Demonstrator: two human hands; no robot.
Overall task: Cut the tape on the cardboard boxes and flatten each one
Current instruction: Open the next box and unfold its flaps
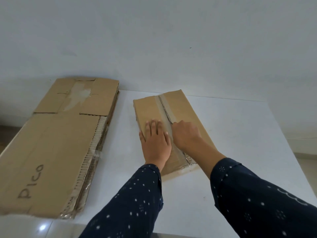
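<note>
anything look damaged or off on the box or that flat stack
The tape seam on the box is split with a jagged edge beyond the right hand. On the flattened stack at left, a pale torn patch scars its far end.

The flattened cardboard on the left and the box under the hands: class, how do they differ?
The flattened cardboard lies opened out in a flat stack; the box is closed up. The flattened cardboard bears handwritten "Pico"; the box's top shows no writing. Nobody touches the flattened cardboard; the left hand and right hand rest on the box. Both are brown corrugated card.
</note>
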